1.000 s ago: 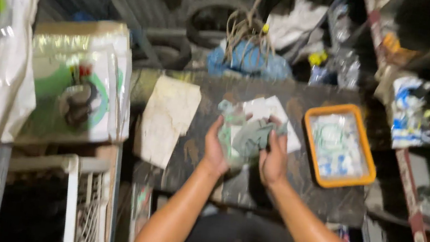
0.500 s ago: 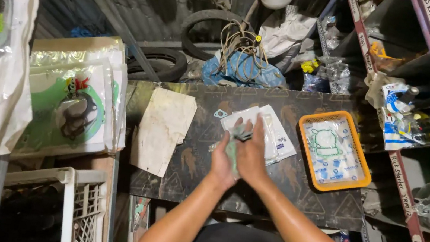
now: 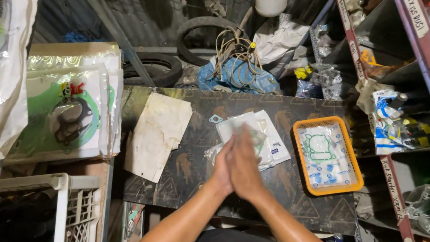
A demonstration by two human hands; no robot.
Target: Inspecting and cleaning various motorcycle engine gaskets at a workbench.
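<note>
Left hand and right hand pressed flat palm to palm, fingers straight, pointing away from the body; cannot tell if anything is between them. Just beyond and under the fingertips: clear gasket packets on the dark table, long axis running away and slightly right. Orange tray to the right, stained paper sheet to the left.

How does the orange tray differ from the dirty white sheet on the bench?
The orange tray has a raised rim and holds clear packets with green gasket shapes; the dirty white sheet lies flat, stained, with nothing on it. The tray sits beyond the right hand; the sheet lies beyond the left hand. Neither hand touches either one. Both rest at a slant on the dark bench top.
</note>
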